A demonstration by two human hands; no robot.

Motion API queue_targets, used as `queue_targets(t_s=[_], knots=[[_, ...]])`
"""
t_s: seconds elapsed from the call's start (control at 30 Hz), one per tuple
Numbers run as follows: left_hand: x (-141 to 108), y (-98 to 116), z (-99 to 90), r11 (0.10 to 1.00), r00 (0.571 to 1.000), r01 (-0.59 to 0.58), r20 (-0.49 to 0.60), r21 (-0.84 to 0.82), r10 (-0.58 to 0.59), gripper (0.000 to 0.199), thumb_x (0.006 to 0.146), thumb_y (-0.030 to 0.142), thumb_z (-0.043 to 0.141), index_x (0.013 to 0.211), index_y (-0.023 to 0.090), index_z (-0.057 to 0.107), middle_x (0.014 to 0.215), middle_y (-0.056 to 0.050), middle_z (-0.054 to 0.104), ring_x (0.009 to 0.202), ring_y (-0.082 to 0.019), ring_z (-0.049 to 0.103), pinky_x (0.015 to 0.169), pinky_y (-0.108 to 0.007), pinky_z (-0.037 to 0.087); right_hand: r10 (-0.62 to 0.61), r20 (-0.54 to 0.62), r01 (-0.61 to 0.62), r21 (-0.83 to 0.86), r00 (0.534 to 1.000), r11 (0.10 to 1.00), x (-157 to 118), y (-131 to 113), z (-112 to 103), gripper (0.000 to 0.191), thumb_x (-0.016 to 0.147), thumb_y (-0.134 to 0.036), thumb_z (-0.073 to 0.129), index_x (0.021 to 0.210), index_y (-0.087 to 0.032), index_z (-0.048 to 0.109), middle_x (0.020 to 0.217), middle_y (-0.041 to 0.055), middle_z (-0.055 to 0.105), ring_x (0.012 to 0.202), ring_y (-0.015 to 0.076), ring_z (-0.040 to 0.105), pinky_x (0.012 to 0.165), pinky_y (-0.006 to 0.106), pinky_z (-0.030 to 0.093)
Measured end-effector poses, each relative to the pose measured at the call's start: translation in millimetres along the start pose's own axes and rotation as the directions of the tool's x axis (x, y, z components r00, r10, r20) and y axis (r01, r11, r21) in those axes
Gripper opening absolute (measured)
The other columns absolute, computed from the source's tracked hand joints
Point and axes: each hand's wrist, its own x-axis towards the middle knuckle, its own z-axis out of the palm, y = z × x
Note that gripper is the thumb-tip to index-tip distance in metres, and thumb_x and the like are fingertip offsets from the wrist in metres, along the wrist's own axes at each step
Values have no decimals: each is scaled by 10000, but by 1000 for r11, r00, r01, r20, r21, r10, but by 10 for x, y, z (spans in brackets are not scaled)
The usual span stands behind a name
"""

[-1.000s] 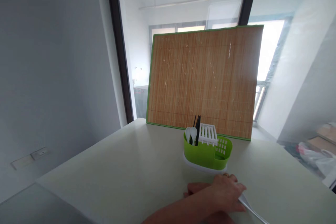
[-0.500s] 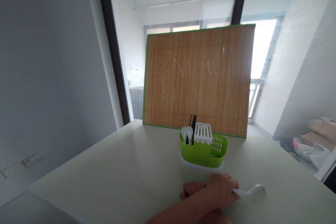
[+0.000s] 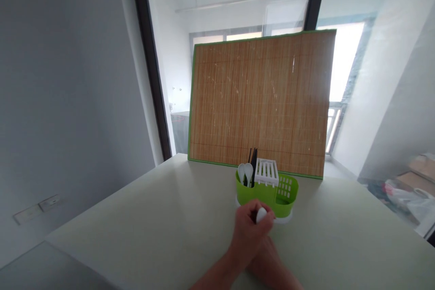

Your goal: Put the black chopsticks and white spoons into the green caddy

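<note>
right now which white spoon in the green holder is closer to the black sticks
The right spoon: it stands next to the black sticks, while the left spoon is nearer the left end of the green holder.

The left hand (image 3: 247, 229) grips a white spoon (image 3: 261, 214), its rounded end showing, before a green utensil caddy (image 3: 263, 194). The right hand (image 3: 268, 253) is partly hidden behind the left wrist. Two white spoons (image 3: 248, 172), black chopsticks (image 3: 254, 163) and a slotted white rack (image 3: 267, 172) sit in the caddy on a pale tabletop (image 3: 159, 222); behind stands a green-edged bamboo mat (image 3: 258, 99).
</note>
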Motion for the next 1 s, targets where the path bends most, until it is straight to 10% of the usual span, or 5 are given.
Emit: queue_targets(t_s=[0.17, 0.4, 0.7, 1.0], knots=[[157, -6, -364, 999, 966, 48, -254, -7, -48, 268, 705, 369, 641, 613, 139, 539, 495, 62, 431, 397, -35, 340, 367, -145, 271, 14, 56, -8, -90, 998, 996, -61, -70, -71, 142, 768, -271, 523, 640, -215, 551, 639, -16, 626, 597, 141, 553, 542, 256, 268], [95, -377, -362, 992, 981, 108, -157, -71, -118, 276, 707, 396, 648, 663, 145, 542, 474, 64, 452, 363, -57, 419, 336, -153, 333, 85, 65, -88, 38, 994, 995, -14, -113, -133, 294, 695, -283, 591, 985, -258, 551, 580, -60, 593, 518, 117, 510, 508, 230, 236], [56, -387, -318, 990, 994, 65, -82, -128, -76, 247, 805, 383, 533, 783, 139, 570, 662, 5, 554, 504, -96, 550, 477, -208, 480, 62, 34, -66, 154, 998, 986, 32, -72, -63, 160, 817, -279, 463, 711, -186, 537, 577, -21, 588, 486, 90, 452, 489, 212, 239], [91, -324, -596, 937, 986, -77, -116, 340, 123, 154, 789, 328, 564, 778, 189, 499, 781, 8, 622, 576, -85, 545, 546, -178, 443, 31, 25, -32, 17, 999, 999, -2, -58, -153, 244, 904, -351, 365, 769, -213, 513, 651, -3, 638, 572, 135, 563, 512, 235, 249]])
